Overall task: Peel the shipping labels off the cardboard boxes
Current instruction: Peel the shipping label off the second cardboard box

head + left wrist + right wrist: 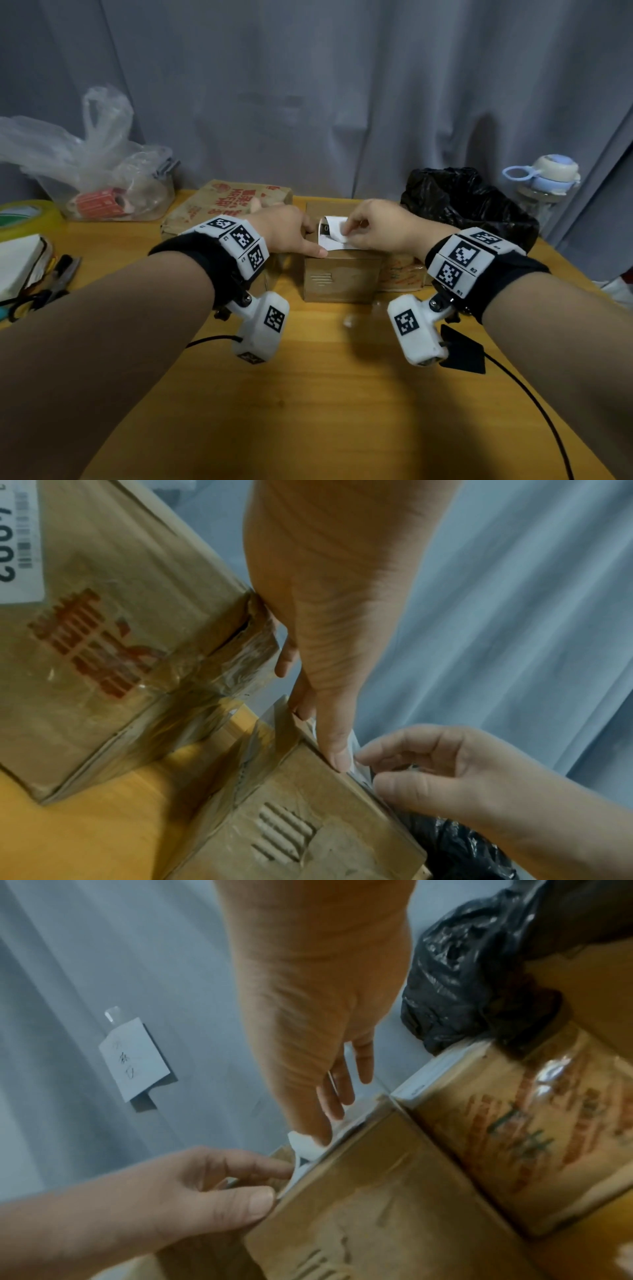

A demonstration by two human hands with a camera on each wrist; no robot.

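Note:
A small cardboard box (pixel 342 277) stands mid-table. On its top lies a white shipping label (pixel 330 233), its far end lifted and curled over. My right hand (pixel 347 231) pinches the label's loose part between thumb and fingers. My left hand (pixel 310 240) grips the box's top left corner, thumb lying along the front top edge. In the left wrist view the thumb (pixel 335 753) presses that edge of the box (pixel 308 818) beside the right hand (pixel 428 772). The right wrist view shows the label (pixel 304 1145) rising under the fingers.
A larger box with red print (pixel 226 205) carrying its own label (pixel 20 542) lies behind left, another printed box (pixel 400 274) on the right. Black bag (pixel 469 205), water bottle (pixel 544 185), clear bag (pixel 96 178), tape roll (pixel 24 216), scissors (pixel 44 284), paper scrap (pixel 349 320).

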